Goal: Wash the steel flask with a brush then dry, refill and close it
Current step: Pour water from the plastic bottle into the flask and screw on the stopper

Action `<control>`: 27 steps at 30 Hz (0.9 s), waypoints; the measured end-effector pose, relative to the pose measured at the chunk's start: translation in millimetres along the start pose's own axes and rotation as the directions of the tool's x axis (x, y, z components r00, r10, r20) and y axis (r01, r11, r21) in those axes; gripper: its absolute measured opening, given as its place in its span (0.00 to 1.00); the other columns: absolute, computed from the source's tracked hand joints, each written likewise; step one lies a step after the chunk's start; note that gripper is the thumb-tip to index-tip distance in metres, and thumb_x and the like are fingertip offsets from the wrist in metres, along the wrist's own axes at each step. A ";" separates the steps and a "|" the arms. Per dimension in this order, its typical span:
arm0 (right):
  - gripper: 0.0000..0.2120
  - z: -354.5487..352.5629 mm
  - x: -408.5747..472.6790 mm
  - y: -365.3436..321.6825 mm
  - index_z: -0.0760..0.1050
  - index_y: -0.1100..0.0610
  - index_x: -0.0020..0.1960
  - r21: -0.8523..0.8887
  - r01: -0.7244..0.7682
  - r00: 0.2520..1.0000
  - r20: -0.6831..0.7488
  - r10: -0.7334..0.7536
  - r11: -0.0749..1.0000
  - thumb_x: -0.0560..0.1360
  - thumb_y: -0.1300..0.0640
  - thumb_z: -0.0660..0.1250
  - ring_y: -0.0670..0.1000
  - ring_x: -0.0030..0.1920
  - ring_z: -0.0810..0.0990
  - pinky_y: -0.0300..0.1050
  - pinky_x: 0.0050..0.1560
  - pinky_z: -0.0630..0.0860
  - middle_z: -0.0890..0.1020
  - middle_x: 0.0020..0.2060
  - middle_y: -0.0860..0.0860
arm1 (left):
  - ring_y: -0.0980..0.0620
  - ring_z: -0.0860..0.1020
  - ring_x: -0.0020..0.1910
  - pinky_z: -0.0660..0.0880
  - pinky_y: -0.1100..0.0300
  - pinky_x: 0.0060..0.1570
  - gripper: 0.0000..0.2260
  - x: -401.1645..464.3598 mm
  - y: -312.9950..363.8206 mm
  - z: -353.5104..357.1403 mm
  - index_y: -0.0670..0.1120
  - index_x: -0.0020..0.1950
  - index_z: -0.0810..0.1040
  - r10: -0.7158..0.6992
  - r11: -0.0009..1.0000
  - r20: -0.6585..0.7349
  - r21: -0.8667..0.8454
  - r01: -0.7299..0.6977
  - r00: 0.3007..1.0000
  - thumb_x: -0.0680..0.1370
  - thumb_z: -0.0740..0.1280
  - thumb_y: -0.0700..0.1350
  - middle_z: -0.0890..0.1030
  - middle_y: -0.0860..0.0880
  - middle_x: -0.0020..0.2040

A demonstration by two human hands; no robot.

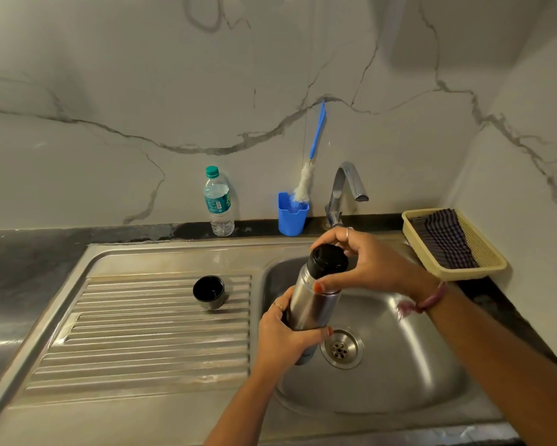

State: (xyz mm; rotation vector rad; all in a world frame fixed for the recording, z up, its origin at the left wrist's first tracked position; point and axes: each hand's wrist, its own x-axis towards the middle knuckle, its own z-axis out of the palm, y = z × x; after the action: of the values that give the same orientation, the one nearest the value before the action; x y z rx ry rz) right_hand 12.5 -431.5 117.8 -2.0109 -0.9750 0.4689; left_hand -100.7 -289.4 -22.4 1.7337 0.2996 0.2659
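Over the sink [431,365], left hand [282,336] holds the steel flask [314,304]; right hand [367,262] holds its black stopper [327,260]. Outer cup [208,291] is off; brush [306,178] likely unused, everything remains.

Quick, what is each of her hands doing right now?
Left hand: closed around the body of the steel flask, holding it over the sink.
Right hand: fingers curled around the flask's black stopper.

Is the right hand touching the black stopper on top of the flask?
Touching. The head view shows the right hand with fingers curled round the black stopper atop the flask.
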 end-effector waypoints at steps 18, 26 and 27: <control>0.39 13.7 -15.2 25.4 0.66 0.51 0.68 0.426 -0.092 0.992 0.114 0.047 0.900 0.60 0.52 0.79 0.51 0.63 0.76 0.50 0.61 0.76 0.76 0.63 0.50 | 0.56 0.81 0.50 0.81 0.62 0.47 0.31 -4.0 2.9 0.2 0.58 0.61 0.77 0.004 1.000 0.028 -0.028 -0.003 1.000 0.62 0.83 0.43 0.83 0.53 0.51; 0.33 23.6 -12.8 24.5 0.72 0.53 0.61 0.354 -0.068 0.988 -0.108 0.113 0.933 0.59 0.56 0.79 0.47 0.58 0.79 0.40 0.55 0.78 0.81 0.54 0.48 | 0.55 0.81 0.52 0.81 0.57 0.51 0.31 -3.4 2.8 0.9 0.58 0.62 0.77 0.012 1.000 0.043 -0.017 -0.012 0.999 0.62 0.83 0.46 0.83 0.54 0.52; 0.34 24.2 -13.1 26.1 0.71 0.53 0.62 0.368 -0.066 0.989 -0.097 0.108 0.928 0.59 0.55 0.80 0.47 0.58 0.79 0.39 0.53 0.78 0.81 0.55 0.48 | 0.55 0.81 0.52 0.82 0.56 0.50 0.30 -3.7 2.7 0.9 0.58 0.61 0.77 0.010 1.000 0.046 -0.023 -0.009 0.999 0.62 0.83 0.45 0.83 0.54 0.52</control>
State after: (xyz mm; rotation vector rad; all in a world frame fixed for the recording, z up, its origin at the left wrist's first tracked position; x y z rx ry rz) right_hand 1.4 -438.3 82.2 -1.7270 -0.6724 0.5332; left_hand -103.7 -292.0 -19.9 1.7170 0.2540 0.2355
